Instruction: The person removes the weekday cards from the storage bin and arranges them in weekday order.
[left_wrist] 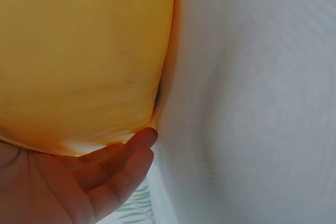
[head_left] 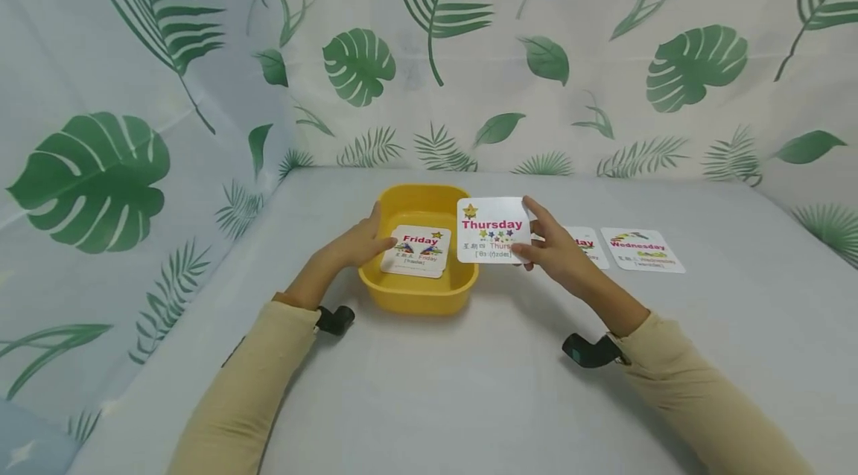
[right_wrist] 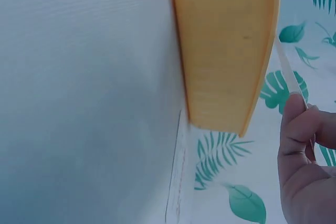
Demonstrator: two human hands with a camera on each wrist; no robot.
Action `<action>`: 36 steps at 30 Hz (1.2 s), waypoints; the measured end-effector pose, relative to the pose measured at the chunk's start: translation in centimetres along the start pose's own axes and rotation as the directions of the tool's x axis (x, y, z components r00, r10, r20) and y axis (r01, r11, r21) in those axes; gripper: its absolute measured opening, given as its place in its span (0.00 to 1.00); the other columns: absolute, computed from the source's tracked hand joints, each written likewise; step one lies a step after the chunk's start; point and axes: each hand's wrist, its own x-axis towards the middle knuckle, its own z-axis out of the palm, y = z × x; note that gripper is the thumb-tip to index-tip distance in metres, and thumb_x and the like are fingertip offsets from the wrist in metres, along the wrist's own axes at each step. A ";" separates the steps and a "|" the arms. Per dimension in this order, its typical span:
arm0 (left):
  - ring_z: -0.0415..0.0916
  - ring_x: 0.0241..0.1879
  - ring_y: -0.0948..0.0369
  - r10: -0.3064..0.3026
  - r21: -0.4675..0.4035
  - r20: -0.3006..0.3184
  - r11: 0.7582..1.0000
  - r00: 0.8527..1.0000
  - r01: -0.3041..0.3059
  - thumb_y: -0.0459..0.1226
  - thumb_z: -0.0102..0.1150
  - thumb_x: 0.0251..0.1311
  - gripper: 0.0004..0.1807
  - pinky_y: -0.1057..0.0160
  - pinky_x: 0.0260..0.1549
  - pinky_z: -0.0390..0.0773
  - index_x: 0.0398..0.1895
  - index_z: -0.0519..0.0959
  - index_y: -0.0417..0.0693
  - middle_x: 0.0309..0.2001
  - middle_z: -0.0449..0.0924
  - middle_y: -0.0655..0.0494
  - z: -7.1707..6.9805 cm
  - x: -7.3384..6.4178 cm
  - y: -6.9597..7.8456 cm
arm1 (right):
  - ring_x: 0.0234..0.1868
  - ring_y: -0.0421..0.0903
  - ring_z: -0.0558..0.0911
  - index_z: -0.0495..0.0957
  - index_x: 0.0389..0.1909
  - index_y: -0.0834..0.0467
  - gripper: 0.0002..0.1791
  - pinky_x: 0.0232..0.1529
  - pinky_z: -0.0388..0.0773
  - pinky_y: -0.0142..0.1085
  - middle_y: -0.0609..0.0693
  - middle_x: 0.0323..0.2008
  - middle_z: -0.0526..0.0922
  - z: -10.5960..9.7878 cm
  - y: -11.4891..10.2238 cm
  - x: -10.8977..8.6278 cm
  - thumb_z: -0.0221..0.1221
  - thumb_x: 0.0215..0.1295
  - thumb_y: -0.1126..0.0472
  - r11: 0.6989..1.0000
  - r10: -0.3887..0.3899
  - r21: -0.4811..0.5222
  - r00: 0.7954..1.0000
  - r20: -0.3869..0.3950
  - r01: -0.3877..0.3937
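A yellow plastic basin [head_left: 418, 301] stands on the table, and my left hand [head_left: 358, 243] grips its left side. The thumb hooks over the rim; the fingers lie against the outer wall, as the left wrist view shows. Inside the basin lies a small stack of white cards, with a Friday card [head_left: 417, 250] on top. My right hand [head_left: 556, 244] pinches a white Thursday card [head_left: 492, 211] by its right edge, above the basin's right rim. In the right wrist view this card [right_wrist: 289, 69] appears edge-on between thumb and fingers.
Right of the basin, a Wednesday card [head_left: 643, 250] lies flat on the white table [head_left: 456, 393]. Beside it another card [head_left: 590, 243] is partly hidden behind my right hand. A leaf-printed curtain [head_left: 469, 103] hangs behind and at the left.
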 end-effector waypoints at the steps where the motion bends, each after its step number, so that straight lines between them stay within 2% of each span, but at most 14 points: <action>1: 0.47 0.69 0.47 0.001 -0.002 0.000 1.000 1.000 -0.001 0.45 0.43 0.66 0.46 0.51 0.66 0.51 0.68 0.24 0.35 0.70 0.40 0.34 -0.1 -0.1 0.0 | 0.35 0.43 0.75 0.35 0.72 0.47 0.45 0.32 0.73 0.30 0.61 0.50 0.68 -0.1 0.1 -0.2 0.54 0.63 0.65 1.000 0.007 0.000 1.000 0.009 -0.007; 5: 0.50 0.68 0.47 0.012 -0.023 0.002 1.000 1.000 -0.012 0.44 0.44 0.66 0.46 0.51 0.65 0.53 0.68 0.24 0.35 0.70 0.41 0.34 -0.1 -0.2 0.0 | 0.34 0.44 0.76 0.36 0.72 0.49 0.45 0.34 0.74 0.31 0.60 0.49 0.68 -0.5 0.7 -1.0 0.54 0.63 0.63 0.999 0.037 0.002 0.998 0.056 -0.038; 9: 0.46 0.69 0.47 0.016 -0.022 0.004 1.000 1.000 -0.016 0.44 0.44 0.66 0.46 0.51 0.66 0.50 0.68 0.24 0.35 0.70 0.39 0.34 -0.1 -0.2 0.1 | 0.32 0.45 0.78 0.36 0.72 0.51 0.45 0.34 0.76 0.32 0.61 0.48 0.68 -0.6 1.0 -1.6 0.55 0.62 0.63 0.998 0.044 0.031 0.994 0.100 -0.048; 17: 0.50 0.68 0.47 0.004 -0.018 -0.006 1.000 1.000 -0.005 0.44 0.44 0.66 0.46 0.51 0.65 0.54 0.68 0.24 0.36 0.70 0.40 0.34 -0.1 -0.1 0.1 | 0.30 0.43 0.81 0.34 0.72 0.54 0.46 0.34 0.79 0.32 0.63 0.49 0.67 -1.7 0.8 -1.9 0.54 0.62 0.66 0.996 0.006 0.090 0.995 0.096 -0.015; 25: 0.54 0.66 0.47 -0.010 -0.032 0.002 0.999 1.000 0.010 0.45 0.44 0.66 0.46 0.51 0.64 0.57 0.69 0.24 0.37 0.70 0.40 0.35 0.0 0.0 0.0 | 0.30 0.42 0.82 0.35 0.72 0.52 0.47 0.35 0.79 0.32 0.63 0.50 0.64 -3.0 0.5 -2.0 0.56 0.61 0.64 0.996 0.064 0.066 0.997 0.041 -0.066; 30: 0.49 0.68 0.47 -0.020 -0.028 -0.001 0.999 1.000 0.020 0.45 0.44 0.66 0.46 0.50 0.65 0.54 0.69 0.24 0.38 0.71 0.39 0.35 0.0 -0.1 0.1 | 0.30 0.42 0.82 0.35 0.72 0.54 0.47 0.34 0.79 0.32 0.64 0.51 0.65 -3.2 0.5 -2.0 0.56 0.61 0.63 0.996 0.064 0.060 0.996 0.068 -0.068; 36: 0.54 0.66 0.47 -0.029 -0.027 -0.003 0.999 1.000 0.028 0.45 0.45 0.65 0.46 0.51 0.63 0.59 0.69 0.24 0.38 0.70 0.41 0.35 0.0 -0.2 0.3 | 0.31 0.44 0.81 0.36 0.72 0.57 0.47 0.33 0.78 0.33 0.63 0.51 0.68 -2.7 0.4 -2.0 0.58 0.60 0.60 0.996 0.093 -0.030 0.988 0.121 -0.090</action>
